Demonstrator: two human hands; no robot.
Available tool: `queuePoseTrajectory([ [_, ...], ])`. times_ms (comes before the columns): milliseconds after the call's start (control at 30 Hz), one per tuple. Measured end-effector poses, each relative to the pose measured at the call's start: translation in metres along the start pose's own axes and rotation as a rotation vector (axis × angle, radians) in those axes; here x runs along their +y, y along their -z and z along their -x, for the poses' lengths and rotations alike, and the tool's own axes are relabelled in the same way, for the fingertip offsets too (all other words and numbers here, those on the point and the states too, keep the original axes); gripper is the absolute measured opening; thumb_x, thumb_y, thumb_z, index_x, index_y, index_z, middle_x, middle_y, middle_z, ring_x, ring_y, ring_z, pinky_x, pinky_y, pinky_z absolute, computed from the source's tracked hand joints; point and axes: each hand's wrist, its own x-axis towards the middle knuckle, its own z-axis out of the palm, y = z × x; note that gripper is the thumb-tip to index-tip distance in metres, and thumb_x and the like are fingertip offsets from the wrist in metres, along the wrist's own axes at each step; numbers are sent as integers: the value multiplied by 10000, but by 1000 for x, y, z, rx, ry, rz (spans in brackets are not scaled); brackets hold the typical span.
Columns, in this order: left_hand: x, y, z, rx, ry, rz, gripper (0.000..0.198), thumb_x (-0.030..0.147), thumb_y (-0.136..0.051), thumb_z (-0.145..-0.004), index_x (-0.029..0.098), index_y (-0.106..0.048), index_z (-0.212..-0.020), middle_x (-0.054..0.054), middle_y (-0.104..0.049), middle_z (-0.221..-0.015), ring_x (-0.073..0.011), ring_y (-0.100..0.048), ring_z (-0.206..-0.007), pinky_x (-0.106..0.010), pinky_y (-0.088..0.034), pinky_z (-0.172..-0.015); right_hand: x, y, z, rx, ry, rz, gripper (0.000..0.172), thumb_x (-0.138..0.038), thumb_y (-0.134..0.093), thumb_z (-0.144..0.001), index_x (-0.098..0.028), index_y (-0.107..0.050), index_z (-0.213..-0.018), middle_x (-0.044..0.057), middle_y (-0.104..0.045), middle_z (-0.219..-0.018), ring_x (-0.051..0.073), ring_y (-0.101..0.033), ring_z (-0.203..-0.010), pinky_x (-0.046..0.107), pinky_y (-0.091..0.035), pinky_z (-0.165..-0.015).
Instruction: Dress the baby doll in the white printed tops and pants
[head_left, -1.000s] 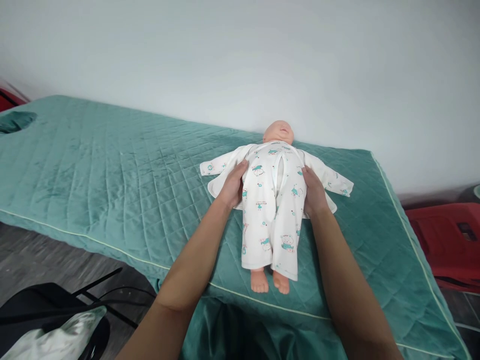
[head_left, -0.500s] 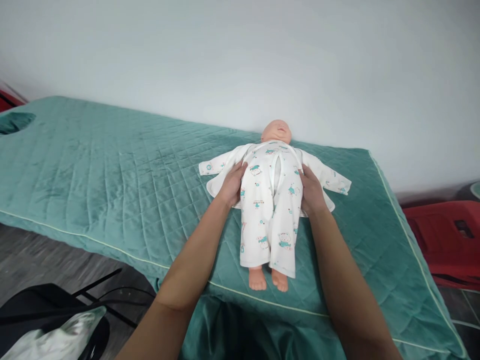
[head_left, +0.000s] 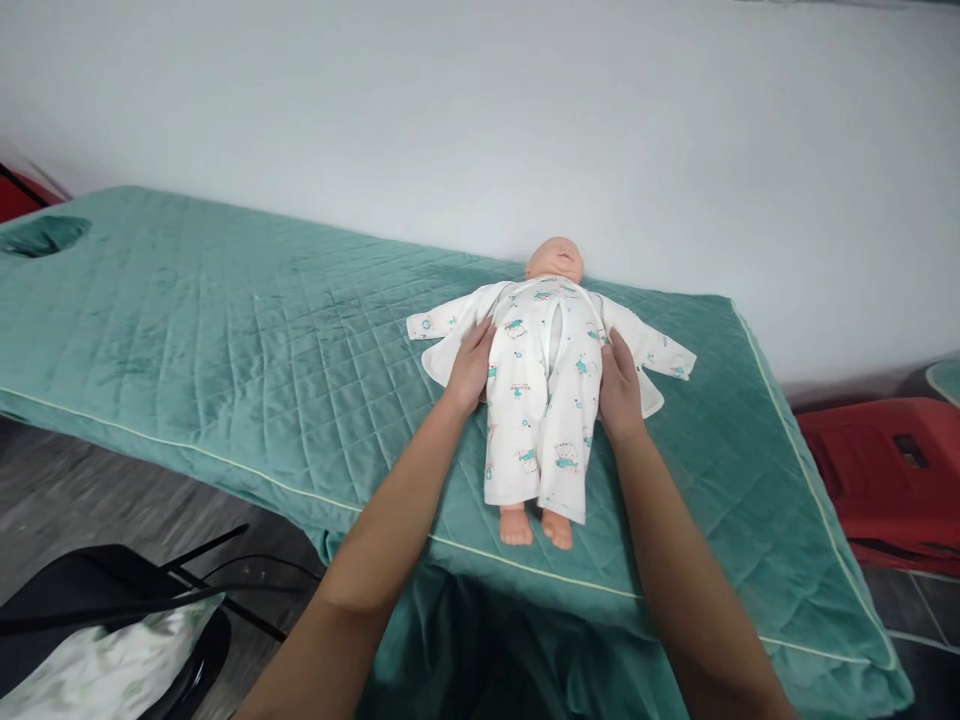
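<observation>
A baby doll (head_left: pixel 556 259) lies on its back on the green quilted bed (head_left: pixel 300 350), head by the wall and bare feet toward me. It wears white printed trousers (head_left: pixel 517 420) pulled high up its front, over a white printed jacket (head_left: pixel 634 330) with both sleeves spread out. At the doll's left-hand side in the picture, my left hand (head_left: pixel 472 365) grips the trousers' edge near the hip. My right hand (head_left: pixel 620 380) grips the opposite edge, thumb toward the cloth. The fingertips of both hands are partly hidden beneath the clothing.
A black chair (head_left: pixel 97 575) with a white-and-green cloth (head_left: pixel 112 665) on it stands at the lower left. Right of the bed sits a red plastic object (head_left: pixel 885 475). The wall (head_left: pixel 450 120) runs along the bed's far side. A face hole (head_left: pixel 45 237) opens at the bed's left end.
The camera view has shifted slightly, so the bed and doll appear a little higher. Both hands stay at the sides of the trousers, in nearly the same place.
</observation>
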Motion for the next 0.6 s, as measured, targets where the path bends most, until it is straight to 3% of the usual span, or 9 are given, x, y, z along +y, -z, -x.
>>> queuePoseTrajectory([
  [100, 0, 12, 42, -22, -138, -123, 361, 390, -662, -910, 251, -708, -1240, -46, -639, -1421, -226, -524, -1384, -379, -293, -1237, -11, 6, 43, -35, 84, 4, 608, -531, -555, -968, -308, -427, -1519, 56, -368, -1644, 213, -334, -1528, 499, -250, -1273],
  [200, -4, 27, 94, -68, -247, -282, 341, 383, -631, -933, 252, -691, -1243, -72, -620, -1412, -229, -544, -1341, -404, -367, -1191, -29, 12, 90, -113, 261, 106, 602, -414, -585, -966, -357, -383, -1530, 36, -266, -1688, 236, -265, -1558, 538, -278, -1259],
  [267, -6, 36, 126, -123, -306, -400, 329, 360, -621, -944, 253, -675, -1250, -88, -572, -1444, -230, -516, -1368, -425, -374, -1190, -43, 15, 116, -237, 369, 231, 567, -352, -591, -959, -348, -419, -1499, 35, -256, -1690, 255, -207, -1576, 573, -245, -1266],
  [367, -7, 45, 164, -207, -342, -539, 365, 320, -590, -969, 270, -607, -1330, -100, -515, -1480, -223, -495, -1388, -460, -378, -1195, -64, 19, 142, -456, 404, 412, 526, -327, -620, -938, -309, -473, -1442, 51, -234, -1698, 284, -107, -1595, 613, -239, -1257],
  [500, -5, 47, 193, -261, -402, -693, 385, 282, -572, -980, 270, -547, -1363, -112, -474, -1471, -218, -507, -1366, -447, -445, -1148, -80, 23, 158, -635, 385, 593, 396, -243, -563, -942, -270, -544, -1337, 58, -242, -1695, 302, -119, -1591, 650, -282, -1224],
  [600, -1, 45, 199, -256, -439, -808, 333, 265, -569, -976, 243, -563, -1308, -110, -530, -1337, -215, -576, -1244, -420, -519, -1058, -84, 24, 165, -641, 421, 719, 304, -145, -496, -925, -241, -602, -1193, 68, -324, -1663, 315, -181, -1577, 674, -303, -1197],
])
